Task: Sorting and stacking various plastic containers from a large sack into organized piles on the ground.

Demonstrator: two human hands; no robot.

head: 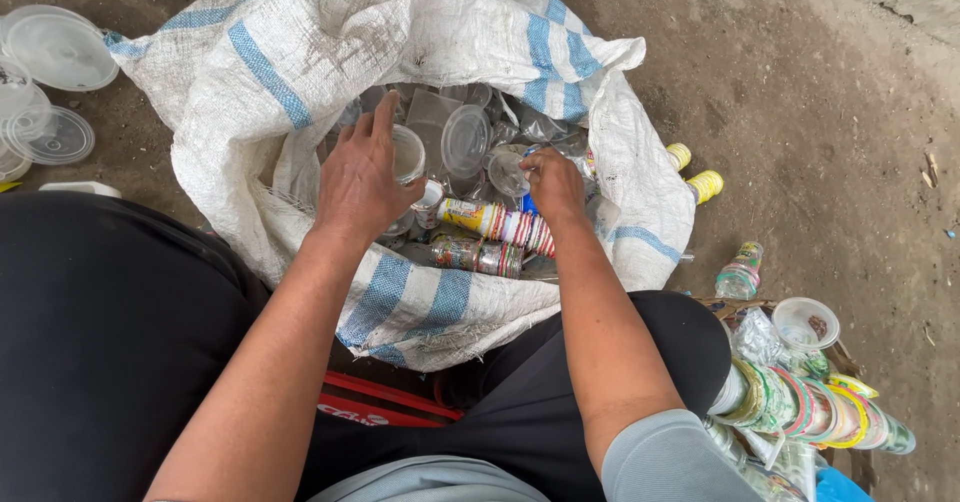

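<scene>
Clear plastic cup (408,154) sits in my left hand (362,177) at the middle of the frame, fingers wrapped over its side inside the open white-and-blue woven sack (300,52). My right hand (553,184), just right of centre, pinches a smaller clear cup (508,172) by its rim. Between the two hands, slightly lower, lies a stack of printed cups (500,226) (long axis running left to right, tilted down toward the right), closer to my right hand. Clear lids (58,47) lie at upper left on the dirt ground (820,112).
</scene>
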